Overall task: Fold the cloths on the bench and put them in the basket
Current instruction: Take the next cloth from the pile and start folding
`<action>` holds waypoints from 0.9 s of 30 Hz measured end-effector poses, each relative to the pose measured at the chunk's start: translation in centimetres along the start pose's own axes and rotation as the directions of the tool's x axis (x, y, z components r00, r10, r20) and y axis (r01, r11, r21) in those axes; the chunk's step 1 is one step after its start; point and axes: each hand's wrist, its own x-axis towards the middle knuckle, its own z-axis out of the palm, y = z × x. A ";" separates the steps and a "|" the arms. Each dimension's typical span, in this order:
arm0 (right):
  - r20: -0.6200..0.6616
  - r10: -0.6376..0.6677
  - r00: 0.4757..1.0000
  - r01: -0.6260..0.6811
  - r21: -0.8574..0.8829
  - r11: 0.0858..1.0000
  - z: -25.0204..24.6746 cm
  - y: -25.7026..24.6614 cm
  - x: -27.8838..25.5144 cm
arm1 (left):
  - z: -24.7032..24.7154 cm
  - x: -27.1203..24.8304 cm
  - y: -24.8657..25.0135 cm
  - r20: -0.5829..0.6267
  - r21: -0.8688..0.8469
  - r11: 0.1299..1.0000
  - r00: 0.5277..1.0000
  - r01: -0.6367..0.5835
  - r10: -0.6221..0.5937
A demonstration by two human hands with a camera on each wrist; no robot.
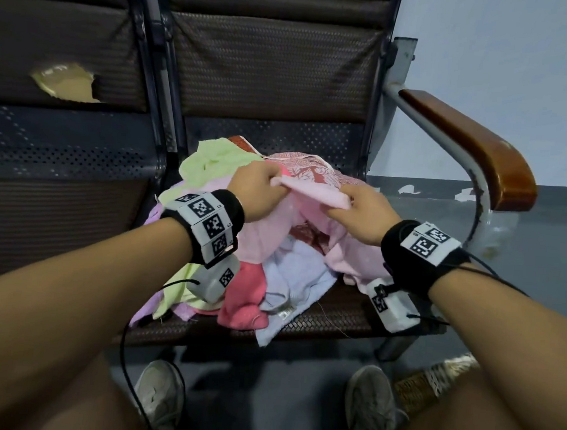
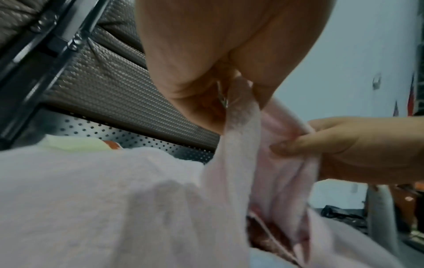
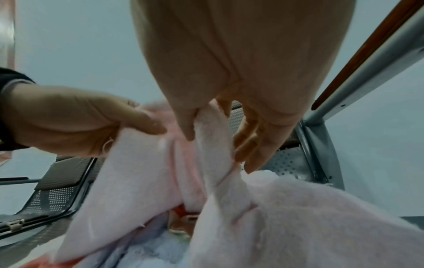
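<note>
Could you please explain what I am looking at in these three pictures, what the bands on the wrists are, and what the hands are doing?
No robot here: a person wears one camera on the head and one on each wrist; the patterned bands are part of that rig. The large picture looks down from the head; the other two look along each hand.

A heap of cloths lies on the bench seat: green, coral pink, pale blue and patterned red.

The left hand and the right hand each pinch an edge of one light pink cloth, lifting it off the heap. The woven thing by the right foot may be the basket.
</note>
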 end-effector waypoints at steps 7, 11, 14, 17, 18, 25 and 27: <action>-0.028 -0.113 0.993 0.112 -0.028 0.993 -1.0 -0.7 -0.9 | -1.6 1.4 -2.2 0.032 -0.462 0.794 0.902 0.396 -0.431; 0.042 -0.240 0.970 0.236 0.091 0.968 -0.3 -1.7 -2.0 | -1.3 1.0 -0.5 0.048 -0.725 0.603 0.898 0.333 -0.438; 0.110 -0.366 0.924 0.363 0.046 0.931 0.2 -2.9 -2.2 | -1.4 0.8 1.1 0.080 -0.819 0.507 0.928 0.269 -0.363; 0.347 -0.285 0.893 0.335 -0.092 0.938 1.5 -3.4 -1.8 | -1.5 0.4 2.7 0.098 -0.843 0.481 0.949 0.240 -0.301; 0.404 -0.195 0.894 0.277 -0.156 0.948 2.0 -3.5 -1.8 | -1.5 0.3 3.2 0.099 -0.834 0.496 0.952 0.239 -0.291; 0.225 -0.035 0.974 0.040 -0.015 0.999 3.6 -4.9 -0.2 | -1.2 -0.5 5.6 0.157 -0.894 0.381 0.962 0.234 -0.223; 0.169 -0.003 0.986 -0.014 0.097 0.995 4.2 -5.6 0.4 | -1.3 -0.7 5.7 0.145 -0.908 0.358 0.966 0.216 -0.215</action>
